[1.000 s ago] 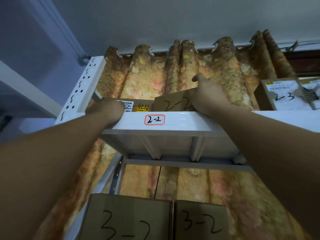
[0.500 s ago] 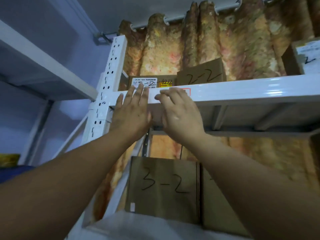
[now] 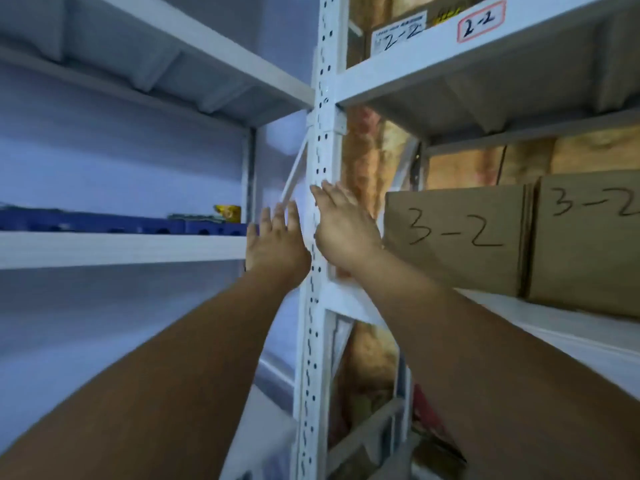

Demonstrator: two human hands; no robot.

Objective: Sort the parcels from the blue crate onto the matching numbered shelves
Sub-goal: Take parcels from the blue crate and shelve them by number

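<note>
- One view only, from a camera on the person's head; there is no second view to share ground with.
- It faces forward and slightly up at a white rack post (image 3: 320,216), close in, with both forearms reaching out from the bottom edge.
- The left hand (image 3: 275,245) and right hand (image 3: 344,230) sit mid-frame at the post.
- Shelf undersides show above; the "2-2" label (image 3: 481,20) is at the top edge.
- Boxes (image 3: 453,237) marked "3-2" lie right, near eye level.
- A blue crate (image 3: 104,225) lies left, further off.
- Wide-angle lens bends the edges; the picture is blurred.
</note>
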